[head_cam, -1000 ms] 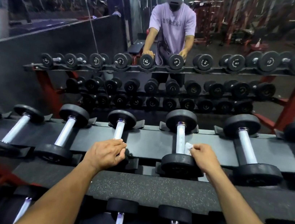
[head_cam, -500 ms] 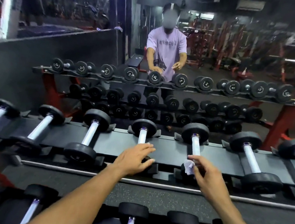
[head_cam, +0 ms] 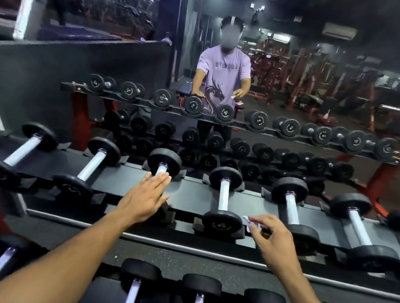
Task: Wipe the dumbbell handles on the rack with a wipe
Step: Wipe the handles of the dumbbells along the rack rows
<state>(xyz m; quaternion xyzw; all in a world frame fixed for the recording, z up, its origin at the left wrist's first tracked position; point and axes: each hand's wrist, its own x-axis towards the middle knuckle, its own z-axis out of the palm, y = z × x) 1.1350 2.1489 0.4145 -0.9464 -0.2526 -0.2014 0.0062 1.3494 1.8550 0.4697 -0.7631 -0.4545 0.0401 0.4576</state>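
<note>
A long black rack (head_cam: 195,197) is seen running from left to right across the scene, and a row of dumbbells is laid on its upper tier, each with a pale, shiny metal handle set between two round black heads. At the far left, two dumbbells (head_cam: 27,150) are seen lying at a slant. Further right, the left hand (head_cam: 144,198) is laid flat with its fingers straight over the near end of one dumbbell handle (head_cam: 161,169); nothing is gripped by it, and most of that handle and its near head are hidden beneath it. Just to the right, the next dumbbell (head_cam: 223,198) is fully exposed, its handle bright and bare. Beside its near head, a small crumpled white wipe (head_cam: 250,222) is pinched between the curled fingertips of the right hand (head_cam: 272,241), which is held in front of the near head of the following dumbbell (head_cam: 293,210), partly covering it. Further dumbbells are ranged to the right. A lower tier of dumbbells (head_cam: 198,302) is seen at the near edge. Behind the rack, a mirror (head_cam: 330,92) is mounted, in which the rack and a person in a lilac shirt are reflected.
</note>
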